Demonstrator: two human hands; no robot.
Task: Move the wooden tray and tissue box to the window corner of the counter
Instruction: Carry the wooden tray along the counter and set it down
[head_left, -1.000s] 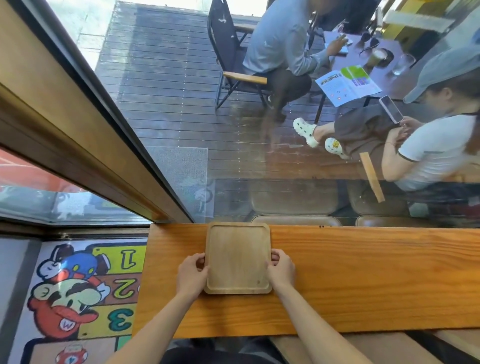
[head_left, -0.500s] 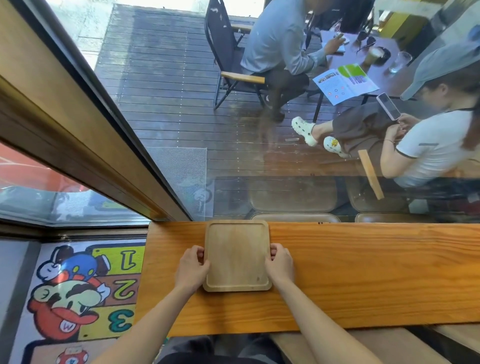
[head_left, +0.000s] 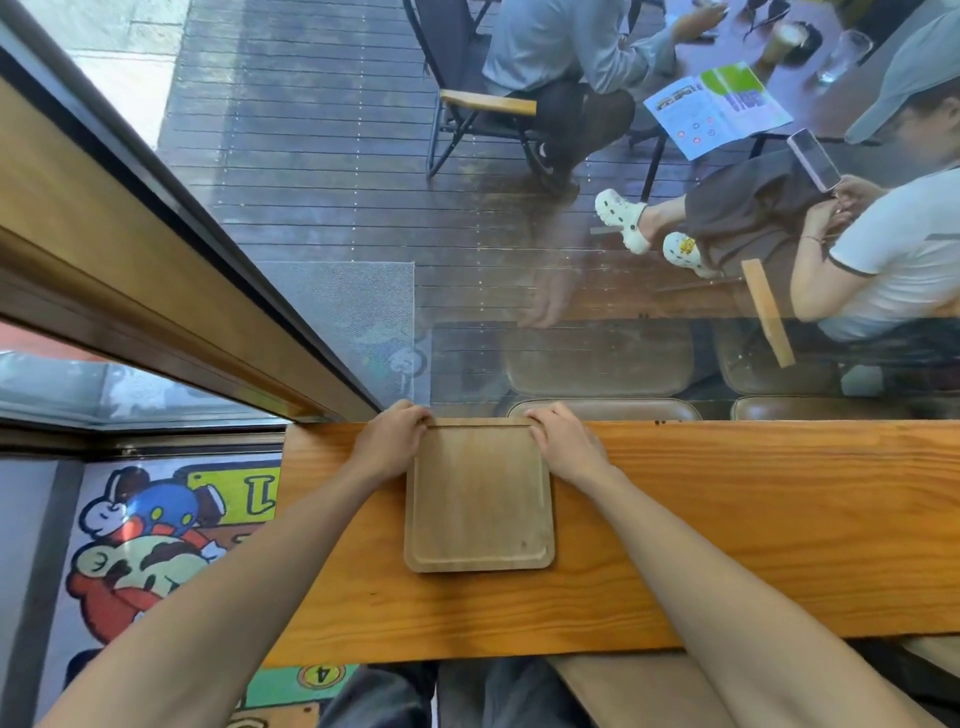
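Here, furthest to the left of the hands, a cartoon floor mat (head_left: 156, 551) lies below the end of the wooden counter (head_left: 727, 519). The left hand (head_left: 389, 447) rests on the counter at the far left corner of the wooden tray (head_left: 478, 499), its fingers curled over that corner and closed on the rim, so it has hold of the tray. Between the two hands the tray lies flat on the counter, its far edge right against the window glass (head_left: 363, 182) and its near edge well inside the counter's front edge. The right hand (head_left: 566, 441) mirrors the left, fingers curled around the tray's far right corner and gripping the rim. To the right of that hand the counter runs on bare. Beyond the hands, through the glass, seated people (head_left: 883, 249) are visible on a dark deck. The tissue box does not show.
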